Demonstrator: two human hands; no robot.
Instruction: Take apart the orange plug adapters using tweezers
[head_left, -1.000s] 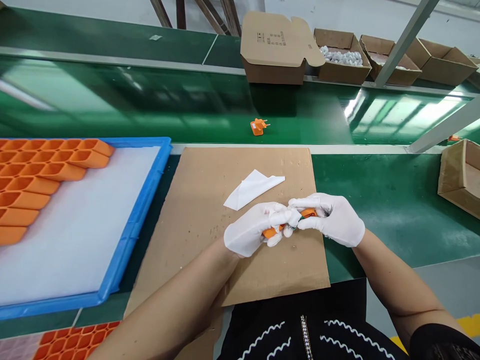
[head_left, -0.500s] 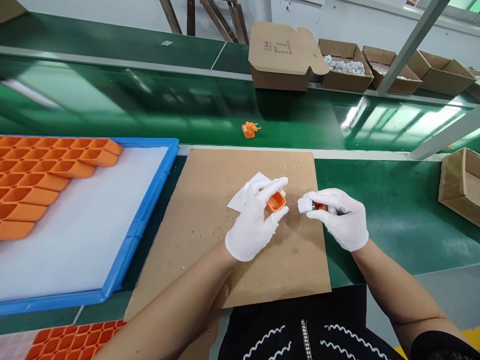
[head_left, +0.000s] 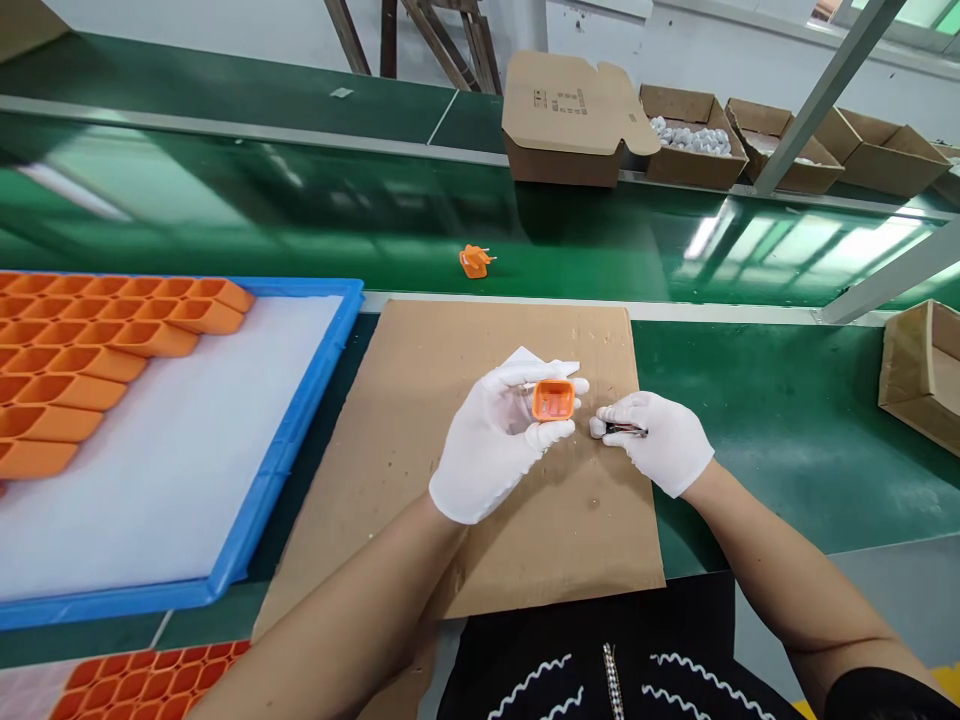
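Observation:
My left hand (head_left: 499,440), in a white glove, holds an orange plastic housing (head_left: 553,400) between thumb and fingers. Its hollow side faces me, and small details show on the floor inside. To the right, my gloved right hand (head_left: 656,435) pinches a small electronic part (head_left: 626,429) with a dark, thin edge; the fingers hide most of it. The two parts are apart. Both hands are above a brown cardboard sheet (head_left: 420,480).
On the left, a blue-rimmed tray (head_left: 255,520) holds rows of orange housings (head_left: 90,365). An orange plug (head_left: 475,262) sits on the green belt (head_left: 375,230) ahead. Cardboard boxes (head_left: 570,120) line the back shelf, and another box (head_left: 922,370) stands at right. More orange housings (head_left: 142,685) are bottom left.
My left hand has turned the orange housing so its opening faces me. My right hand has rotated the electronic part, showing its thin edge. The plug on the belt has shifted left.

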